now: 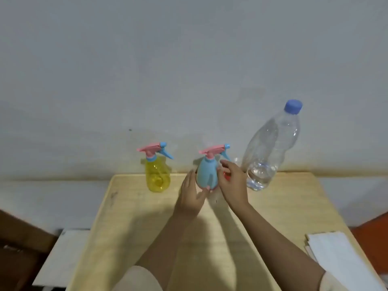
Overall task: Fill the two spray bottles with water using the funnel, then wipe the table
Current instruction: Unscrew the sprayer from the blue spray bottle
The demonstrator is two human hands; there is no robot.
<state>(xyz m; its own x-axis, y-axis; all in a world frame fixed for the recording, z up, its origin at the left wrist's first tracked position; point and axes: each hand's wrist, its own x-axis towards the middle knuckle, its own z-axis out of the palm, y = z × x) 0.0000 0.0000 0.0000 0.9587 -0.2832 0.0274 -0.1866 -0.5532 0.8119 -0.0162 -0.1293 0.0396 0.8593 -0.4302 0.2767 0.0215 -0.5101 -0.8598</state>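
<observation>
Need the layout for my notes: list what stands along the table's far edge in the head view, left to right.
yellow spray bottle → blue spray bottle, with a hand on each side → clear water bottle with blue cap.

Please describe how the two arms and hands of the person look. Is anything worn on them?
Both forearms are bare. Short, loose sleeves of pale cream fabric end near the elbows at the bottom edge. The left hand and right hand wear no gloves; no rings, watch or bracelets are visible.

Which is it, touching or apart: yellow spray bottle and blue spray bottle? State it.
Apart. The head view shows bare table and wall between the yellow spray bottle and the blue spray bottle.
</observation>
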